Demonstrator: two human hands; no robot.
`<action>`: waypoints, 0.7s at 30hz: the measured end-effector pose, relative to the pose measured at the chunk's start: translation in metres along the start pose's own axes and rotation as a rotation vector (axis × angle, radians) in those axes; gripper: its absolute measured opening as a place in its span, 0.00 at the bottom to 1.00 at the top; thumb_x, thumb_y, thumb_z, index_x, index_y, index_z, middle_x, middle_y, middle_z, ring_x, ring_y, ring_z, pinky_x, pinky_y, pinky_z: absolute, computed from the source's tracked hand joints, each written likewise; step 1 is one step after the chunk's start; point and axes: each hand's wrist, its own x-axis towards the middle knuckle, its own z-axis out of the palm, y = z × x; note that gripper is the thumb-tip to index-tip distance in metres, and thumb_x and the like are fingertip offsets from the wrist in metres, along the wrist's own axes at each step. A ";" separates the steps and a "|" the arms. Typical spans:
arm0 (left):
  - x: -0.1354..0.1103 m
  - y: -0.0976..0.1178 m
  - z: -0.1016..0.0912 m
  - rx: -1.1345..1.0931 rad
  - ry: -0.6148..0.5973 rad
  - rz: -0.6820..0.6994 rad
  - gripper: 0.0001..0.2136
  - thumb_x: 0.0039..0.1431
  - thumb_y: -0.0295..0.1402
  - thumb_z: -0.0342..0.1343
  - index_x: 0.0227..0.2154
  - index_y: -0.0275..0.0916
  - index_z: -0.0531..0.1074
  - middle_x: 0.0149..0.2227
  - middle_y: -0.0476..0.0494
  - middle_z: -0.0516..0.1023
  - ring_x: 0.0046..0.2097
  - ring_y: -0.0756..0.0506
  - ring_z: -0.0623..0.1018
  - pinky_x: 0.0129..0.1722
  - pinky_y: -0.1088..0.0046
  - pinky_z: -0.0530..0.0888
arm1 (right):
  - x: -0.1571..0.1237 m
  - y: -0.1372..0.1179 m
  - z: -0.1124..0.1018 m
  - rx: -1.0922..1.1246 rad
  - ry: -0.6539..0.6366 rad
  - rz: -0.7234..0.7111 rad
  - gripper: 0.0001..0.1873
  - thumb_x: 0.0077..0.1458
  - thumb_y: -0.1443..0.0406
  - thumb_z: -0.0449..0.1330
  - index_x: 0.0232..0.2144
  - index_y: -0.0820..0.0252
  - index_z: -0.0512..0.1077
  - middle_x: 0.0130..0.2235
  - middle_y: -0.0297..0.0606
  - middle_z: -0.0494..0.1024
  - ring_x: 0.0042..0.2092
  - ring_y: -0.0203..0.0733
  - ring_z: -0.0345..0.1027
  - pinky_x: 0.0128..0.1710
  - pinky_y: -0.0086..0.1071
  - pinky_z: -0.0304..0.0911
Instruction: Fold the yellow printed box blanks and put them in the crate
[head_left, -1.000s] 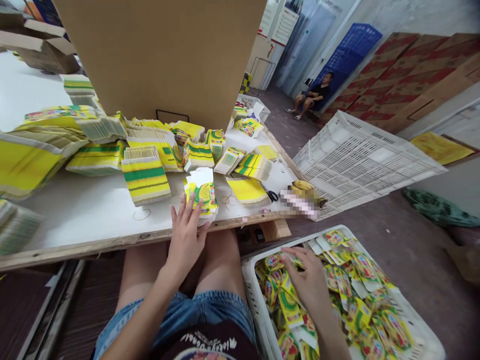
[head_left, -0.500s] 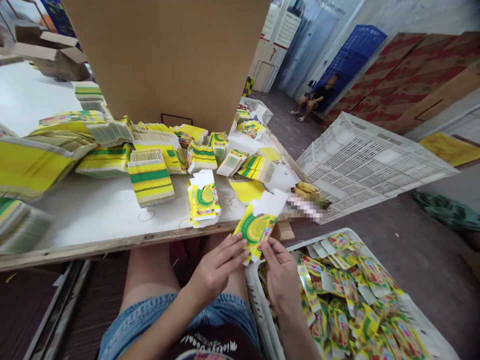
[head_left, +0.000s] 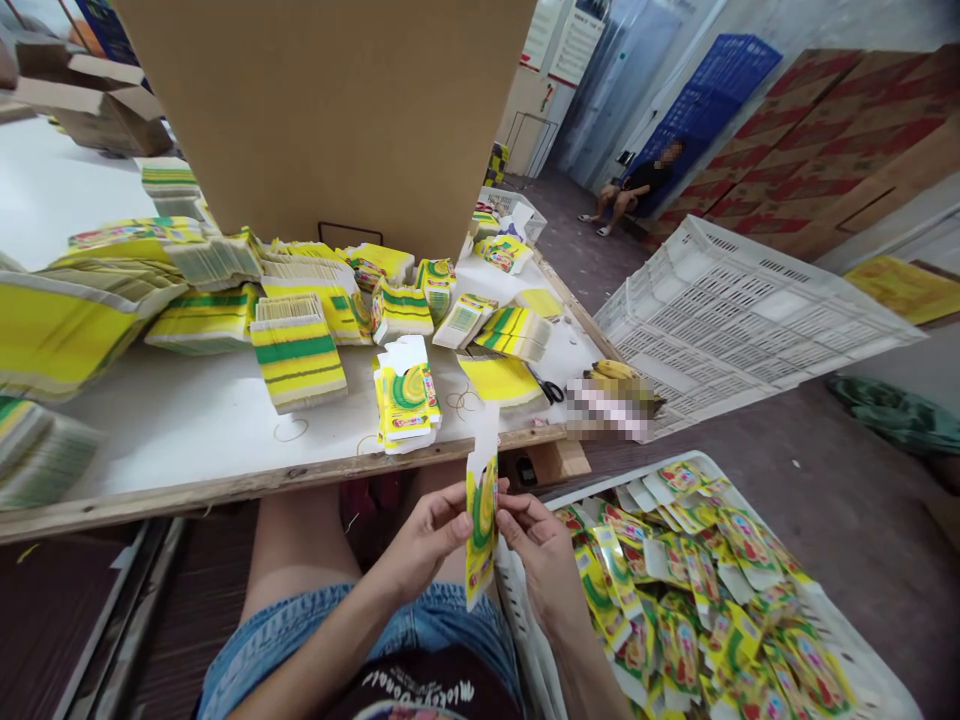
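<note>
Carton blank point(head_left: 481, 520) upright, edge-on, vertical

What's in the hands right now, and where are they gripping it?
One flat yellow-green carton blank, held upright: the left hand pinches its left edge at mid-height, the right hand its right edge.

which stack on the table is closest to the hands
The small swirl-print stack at the table's front edge, just above the left hand; the striped stacks lie farther back.
</note>
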 end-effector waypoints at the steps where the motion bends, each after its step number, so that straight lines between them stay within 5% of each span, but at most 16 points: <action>1: 0.000 -0.001 0.000 0.013 0.010 0.005 0.26 0.50 0.45 0.66 0.51 0.38 0.76 0.52 0.34 0.78 0.56 0.34 0.74 0.57 0.61 0.67 | 0.000 -0.001 -0.001 -0.006 0.001 0.000 0.13 0.48 0.58 0.70 0.35 0.58 0.79 0.37 0.40 0.83 0.40 0.42 0.75 0.43 0.34 0.67; 10: 0.007 -0.019 -0.004 0.063 0.299 0.001 0.19 0.54 0.45 0.62 0.40 0.34 0.75 0.38 0.39 0.82 0.41 0.40 0.81 0.41 0.67 0.75 | -0.007 -0.004 0.008 -0.070 0.023 0.018 0.14 0.50 0.55 0.68 0.30 0.61 0.77 0.31 0.39 0.81 0.32 0.42 0.73 0.35 0.34 0.69; 14: 0.006 -0.019 -0.003 0.237 0.348 0.074 0.19 0.57 0.41 0.61 0.47 0.37 0.67 0.43 0.39 0.81 0.44 0.42 0.80 0.42 0.69 0.75 | -0.006 0.000 0.008 -0.198 0.117 -0.034 0.15 0.53 0.54 0.65 0.30 0.61 0.74 0.30 0.39 0.79 0.31 0.42 0.72 0.32 0.33 0.68; 17: 0.004 -0.016 -0.001 0.352 0.342 0.130 0.24 0.59 0.35 0.59 0.55 0.42 0.57 0.46 0.39 0.79 0.46 0.43 0.79 0.44 0.70 0.74 | -0.003 -0.001 0.004 -0.244 0.144 -0.123 0.13 0.53 0.57 0.65 0.37 0.59 0.73 0.35 0.39 0.80 0.35 0.42 0.73 0.35 0.33 0.69; 21: 0.002 -0.012 -0.002 0.348 0.193 0.087 0.27 0.61 0.33 0.57 0.60 0.44 0.53 0.47 0.39 0.78 0.47 0.43 0.78 0.45 0.69 0.73 | -0.002 -0.009 -0.004 -0.218 0.027 -0.209 0.24 0.55 0.60 0.64 0.54 0.55 0.65 0.46 0.43 0.78 0.41 0.43 0.74 0.42 0.35 0.70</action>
